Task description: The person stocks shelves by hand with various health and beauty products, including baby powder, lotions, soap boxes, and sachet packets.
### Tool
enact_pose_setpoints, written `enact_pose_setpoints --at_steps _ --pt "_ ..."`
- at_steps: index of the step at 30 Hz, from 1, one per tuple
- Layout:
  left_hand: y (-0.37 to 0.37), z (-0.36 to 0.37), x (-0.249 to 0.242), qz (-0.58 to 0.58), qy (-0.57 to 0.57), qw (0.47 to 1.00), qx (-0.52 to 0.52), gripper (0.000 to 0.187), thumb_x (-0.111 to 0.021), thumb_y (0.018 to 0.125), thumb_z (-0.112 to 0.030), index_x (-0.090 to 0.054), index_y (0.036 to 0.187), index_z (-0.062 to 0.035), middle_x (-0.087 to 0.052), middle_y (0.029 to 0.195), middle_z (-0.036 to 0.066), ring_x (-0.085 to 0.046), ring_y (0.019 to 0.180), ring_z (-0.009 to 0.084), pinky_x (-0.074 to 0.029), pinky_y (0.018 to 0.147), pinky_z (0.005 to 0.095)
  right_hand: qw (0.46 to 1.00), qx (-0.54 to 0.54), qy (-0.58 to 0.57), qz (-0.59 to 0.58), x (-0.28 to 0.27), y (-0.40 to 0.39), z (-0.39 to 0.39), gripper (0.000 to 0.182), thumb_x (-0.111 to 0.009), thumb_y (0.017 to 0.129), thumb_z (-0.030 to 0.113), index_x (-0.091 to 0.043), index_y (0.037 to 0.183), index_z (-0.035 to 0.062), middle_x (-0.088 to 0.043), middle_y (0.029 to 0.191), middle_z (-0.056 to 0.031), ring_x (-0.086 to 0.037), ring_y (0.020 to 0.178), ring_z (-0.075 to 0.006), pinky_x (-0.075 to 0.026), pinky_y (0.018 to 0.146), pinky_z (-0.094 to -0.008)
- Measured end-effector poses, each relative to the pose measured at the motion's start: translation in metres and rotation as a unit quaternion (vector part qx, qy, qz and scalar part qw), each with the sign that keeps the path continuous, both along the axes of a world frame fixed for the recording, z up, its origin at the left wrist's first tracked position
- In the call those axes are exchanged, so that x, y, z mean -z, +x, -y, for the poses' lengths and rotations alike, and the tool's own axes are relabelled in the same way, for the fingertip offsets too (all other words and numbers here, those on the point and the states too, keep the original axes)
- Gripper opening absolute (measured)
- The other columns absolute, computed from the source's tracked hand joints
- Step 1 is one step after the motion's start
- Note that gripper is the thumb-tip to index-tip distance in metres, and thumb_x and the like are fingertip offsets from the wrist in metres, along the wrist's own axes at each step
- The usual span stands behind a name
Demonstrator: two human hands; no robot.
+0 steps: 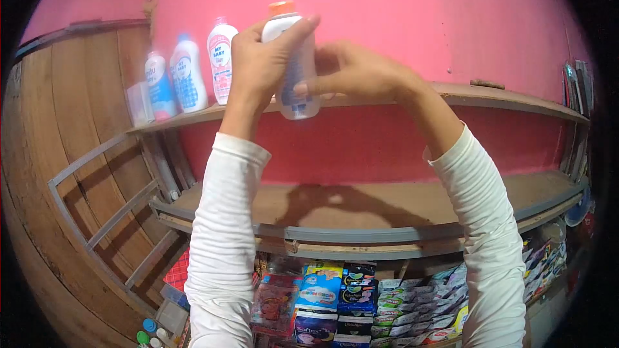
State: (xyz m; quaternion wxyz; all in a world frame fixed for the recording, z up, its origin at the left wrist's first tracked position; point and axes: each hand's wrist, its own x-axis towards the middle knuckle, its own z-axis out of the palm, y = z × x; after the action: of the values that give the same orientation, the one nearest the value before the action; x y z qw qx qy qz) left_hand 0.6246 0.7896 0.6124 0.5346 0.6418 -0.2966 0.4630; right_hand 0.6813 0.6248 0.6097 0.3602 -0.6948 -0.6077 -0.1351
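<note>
A white powder bottle (299,100) with an orange cap and blue print is held up in front of the pink wall, nearly upright. My left hand (259,55) is closed around its upper left side, thumb across the front near the cap. From the right, my right hand (354,74) grips the lower part, its thumb over the label; its fingers are somewhat blurred. To the left on the upper shelf stand a pink-and-white MY BABY bottle (221,64), a blue-and-white MY BABY bottle (188,76) and a blue-and-pink bottle (160,87).
The upper shelf (477,95) runs along the wall, with a lower shelf (361,203) beneath. Hanging below are colourful packets (322,290) and sachets (403,306). A grey metal frame (97,238) leans at the left by the wooden wall. Several items (576,87) stand at the far right end.
</note>
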Motion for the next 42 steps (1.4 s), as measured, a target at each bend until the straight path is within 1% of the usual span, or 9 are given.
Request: enact_pose_setpoints --at_steps 8,13,17,23,26,28,30,33,42 --pt "0.032 0.002 -0.027 -0.005 0.076 0.995 0.061 0.043 -0.069 0.090 -0.045 -0.069 0.096 -0.0023 -0.066 0.081 0.003 -0.059 0.073 0.0101 -0.047 0.071 0.0244 0.941 -0.169 0.038 -0.292 0.000 0.001 0.009 0.043 -0.068 0.086 0.024 -0.055 0.118 -0.0021 -0.066 0.097 -0.0087 -0.066 0.095 -0.0186 -0.054 0.087 -0.0333" --pt "0.001 0.011 -0.036 -0.115 0.163 0.968 -0.150 0.042 -0.073 0.087 -0.036 -0.069 0.106 0.0011 -0.068 0.088 0.004 -0.059 0.078 0.0111 -0.045 0.073 0.0253 0.976 0.058 0.201 -0.058 0.001 0.012 -0.015 0.042 -0.056 0.089 0.031 -0.055 0.116 -0.0013 -0.061 0.095 -0.0068 -0.060 0.084 -0.0147 -0.049 0.075 -0.0311" --pt "0.030 -0.012 -0.043 -0.104 0.202 0.971 -0.078 0.043 -0.075 0.088 -0.030 -0.065 0.115 0.0013 -0.069 0.100 0.007 -0.063 0.092 0.0125 -0.049 0.083 0.0271 0.977 -0.028 0.135 -0.164 -0.003 0.015 -0.004 0.045 -0.061 0.090 0.033 -0.056 0.122 0.0022 -0.062 0.105 -0.0064 -0.057 0.096 -0.0127 -0.047 0.077 -0.0281" --pt "0.051 -0.027 -0.037 -0.066 0.209 0.975 0.039 0.050 -0.072 0.090 -0.033 -0.061 0.123 0.0036 -0.069 0.111 0.011 -0.064 0.104 0.0163 -0.049 0.094 0.0306 0.995 0.020 0.072 -0.065 -0.008 0.040 0.016 0.051 -0.068 0.092 0.041 -0.061 0.124 0.0019 -0.066 0.107 -0.0055 -0.058 0.093 -0.0125 -0.047 0.073 -0.0261" --pt "0.060 -0.035 -0.026 -0.021 0.113 0.981 -0.158 0.052 -0.070 0.091 -0.036 -0.063 0.119 0.0068 -0.069 0.110 0.015 -0.065 0.102 0.0184 -0.050 0.092 0.0325 0.991 0.070 0.099 -0.056 -0.009 0.057 0.010 0.050 -0.073 0.089 0.039 -0.063 0.120 -0.0001 -0.068 0.102 -0.0061 -0.059 0.088 -0.0128 -0.047 0.070 -0.0273" --pt "0.072 -0.051 -0.009 0.024 0.077 0.919 -0.387 0.064 -0.075 0.081 -0.042 -0.063 0.116 0.0104 -0.069 0.107 0.026 -0.068 0.100 0.0318 -0.053 0.086 0.0388 0.986 0.112 0.110 -0.056 -0.011 0.069 0.007 0.049 -0.075 0.087 0.037 -0.066 0.116 -0.0015 -0.069 0.099 -0.0074 -0.060 0.085 -0.0138 -0.048 0.070 -0.0287" --pt "0.073 -0.053 0.007 -0.031 0.073 0.893 -0.443 0.073 -0.079 0.074 -0.045 -0.061 0.115 0.0126 -0.067 0.108 0.030 -0.067 0.103 0.0374 -0.053 0.087 0.0417 0.981 0.153 0.103 -0.056 -0.013 0.078 0.003 0.048 -0.078 0.085 0.036 -0.068 0.112 -0.0030 -0.071 0.097 -0.0094 -0.062 0.084 -0.0157 -0.050 0.071 -0.0305" --pt "0.078 -0.055 0.021 -0.140 0.079 0.869 -0.468 0.084 -0.085 0.066 -0.050 -0.059 0.115 0.0128 -0.068 0.105 0.030 -0.068 0.100 0.0377 -0.054 0.083 0.0424 0.975 0.184 0.111 -0.057 -0.015 0.093 -0.011 0.046 -0.082 0.081 0.034 -0.071 0.106 -0.0039 -0.072 0.098 -0.0130 -0.066 0.086 -0.0191 -0.052 0.076 -0.0336" --pt "0.097 -0.069 0.030 -0.199 0.092 0.883 -0.416 0.052 -0.082 0.066 -0.045 -0.070 0.086 0.0021 -0.073 0.080 0.018 -0.073 0.077 0.0299 -0.057 0.069 0.0406 0.967 0.211 0.099 -0.099 -0.009 0.121 -0.042 0.048 -0.085 0.076 0.033 -0.072 0.103 -0.0047 -0.073 0.097 -0.0159 -0.069 0.088 -0.0225 -0.052 0.080 -0.0360"
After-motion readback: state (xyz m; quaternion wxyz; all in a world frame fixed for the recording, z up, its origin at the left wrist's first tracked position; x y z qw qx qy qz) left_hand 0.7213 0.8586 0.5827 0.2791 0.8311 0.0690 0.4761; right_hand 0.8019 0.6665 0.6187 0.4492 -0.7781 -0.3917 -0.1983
